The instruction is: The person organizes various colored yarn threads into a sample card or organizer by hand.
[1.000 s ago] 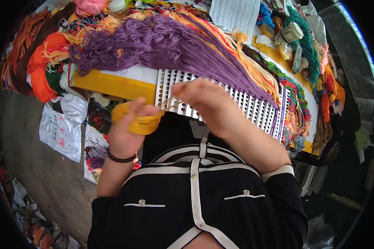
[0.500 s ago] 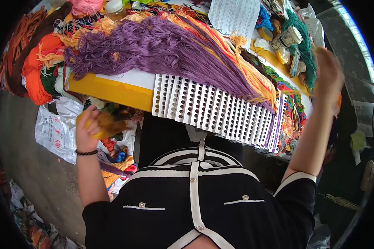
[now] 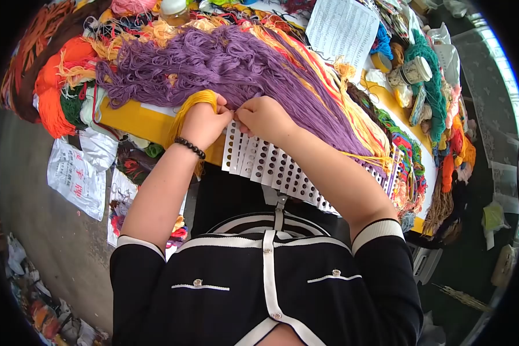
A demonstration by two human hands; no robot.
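Yellow thread (image 3: 194, 102) over left hand (image 3: 210, 122), right hand (image 3: 264, 117) beside, both pinched closed, contents unclear

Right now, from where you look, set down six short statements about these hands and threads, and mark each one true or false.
1. The yellow skein hangs over the left hand. True.
2. The two hands are far apart. False: the right hand is close beside the left, by the end of the white punched cards.
3. The purple threads spread out beyond the hands, away from the body. True.
4. A bracelet is on the right wrist. False: the dark beaded bracelet circles the left wrist.
5. The printed sheet lies beyond the purple threads. True.
6. The white cards have no holes. False: rows of holes run along them.
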